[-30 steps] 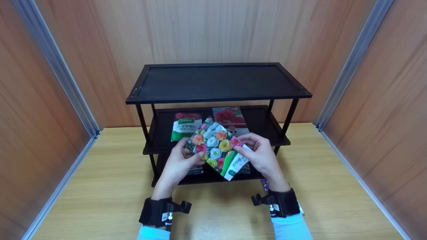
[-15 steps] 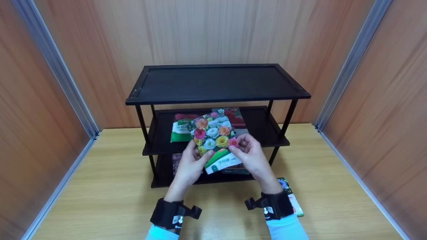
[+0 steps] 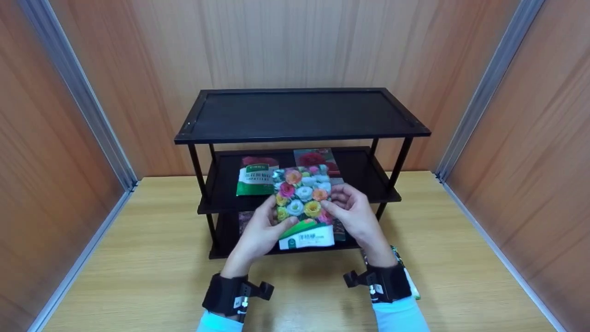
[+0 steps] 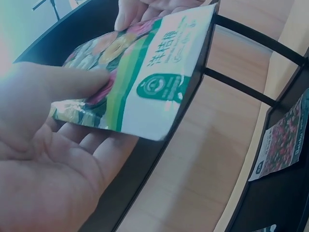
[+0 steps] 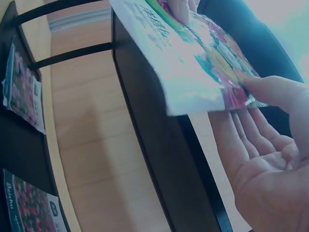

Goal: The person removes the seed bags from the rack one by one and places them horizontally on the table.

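A flower seed packet [image 3: 304,193] with multicoloured blooms and a white lower band is held up in front of the black shelf. My left hand [image 3: 260,233] pinches its left edge, thumb on the printed face and fingers behind. On the opposite edge, my right hand [image 3: 357,216] grips it the same way. Both wrist views show the packet [image 4: 157,72] between thumb and fingers, its white band facing the shelf's lower side. Behind it on the middle tier lie a green-and-white packet [image 3: 257,177] and a red-flower packet [image 3: 315,159], the latter partly covered.
The black three-tier shelf [image 3: 299,115] stands against the wooden back wall. On its bottom tier lie a packet at left [image 3: 245,221] and another at right [image 3: 339,230], both partly hidden. Another packet [image 3: 411,282] lies on the table, mostly behind my right forearm.
The held packet turns from a diagonal tilt to nearly upright. It rises at half a second ago, then comes down slightly to the right. Both hands keep hold of it.
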A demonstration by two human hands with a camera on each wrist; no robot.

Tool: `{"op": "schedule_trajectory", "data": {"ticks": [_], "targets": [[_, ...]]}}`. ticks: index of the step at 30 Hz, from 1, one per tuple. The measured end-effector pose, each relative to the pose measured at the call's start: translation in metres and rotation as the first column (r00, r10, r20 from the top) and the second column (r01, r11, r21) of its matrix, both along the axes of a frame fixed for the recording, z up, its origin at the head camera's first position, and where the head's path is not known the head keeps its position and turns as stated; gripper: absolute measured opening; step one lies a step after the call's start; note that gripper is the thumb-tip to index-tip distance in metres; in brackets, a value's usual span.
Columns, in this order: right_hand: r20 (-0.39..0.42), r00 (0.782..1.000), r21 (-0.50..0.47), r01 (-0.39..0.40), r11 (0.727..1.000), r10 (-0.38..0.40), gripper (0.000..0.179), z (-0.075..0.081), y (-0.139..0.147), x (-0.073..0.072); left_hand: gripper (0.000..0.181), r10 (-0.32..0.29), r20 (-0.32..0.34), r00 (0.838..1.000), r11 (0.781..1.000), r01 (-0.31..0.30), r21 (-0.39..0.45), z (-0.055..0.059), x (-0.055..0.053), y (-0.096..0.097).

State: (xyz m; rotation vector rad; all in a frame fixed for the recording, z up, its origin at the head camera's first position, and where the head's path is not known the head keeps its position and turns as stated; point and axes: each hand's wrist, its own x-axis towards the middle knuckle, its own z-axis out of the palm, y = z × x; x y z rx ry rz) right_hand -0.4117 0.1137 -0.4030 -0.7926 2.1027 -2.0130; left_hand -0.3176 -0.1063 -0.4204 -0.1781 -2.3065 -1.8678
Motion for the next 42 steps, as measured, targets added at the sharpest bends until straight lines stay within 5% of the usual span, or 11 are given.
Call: {"op": "schedule_trajectory", "data": {"ticks": [5,9,14,18,25,31,37,42], "targets": [[-0.013,1.0,0.031,0.018,0.999,-0.018,0.026,0.0,0.002,-0.002,0.057,-0.009,0.027,1.0,1.0,0.01,-0.009,-0.001,-0.003,0.004],[-0.008,1.0,0.028,0.018,0.999,-0.018,0.026,-0.001,0.003,-0.002,0.046,0.077,0.009,0.997,0.997,-0.077,0.015,0.0,-0.004,0.003],[-0.008,1.0,0.081,0.0,0.997,0.001,0.025,-0.002,0.003,-0.002,0.026,0.228,-0.024,0.973,0.974,-0.227,0.026,0.001,-0.005,0.001],[-0.012,1.0,0.119,-0.008,0.993,0.009,0.026,-0.002,0.004,-0.003,0.015,0.25,-0.012,0.968,0.968,-0.249,0.029,0.001,-0.004,0.0],[-0.017,0.996,0.051,0.087,0.995,-0.087,0.027,0.002,0.012,-0.006,0.011,0.185,-0.01,0.983,0.982,-0.184,0.033,0.001,-0.004,0.007],[-0.034,0.992,0.05,0.12,0.992,-0.119,0.024,0.003,0.022,-0.01,0.017,0.094,0.063,0.994,0.996,-0.094,-0.009,-0.003,-0.004,0.014],[0.017,0.998,0.209,0.048,0.977,-0.053,0.023,0.004,0.04,-0.013,0.014,0.015,0.149,0.989,0.997,-0.005,-0.072,-0.008,-0.004,0.015],[0.08,0.995,0.348,-0.081,0.934,0.056,0.023,0.001,0.056,-0.016,0.006,-0.053,0.235,0.971,0.989,0.083,-0.122,-0.014,-0.003,0.018]]}}
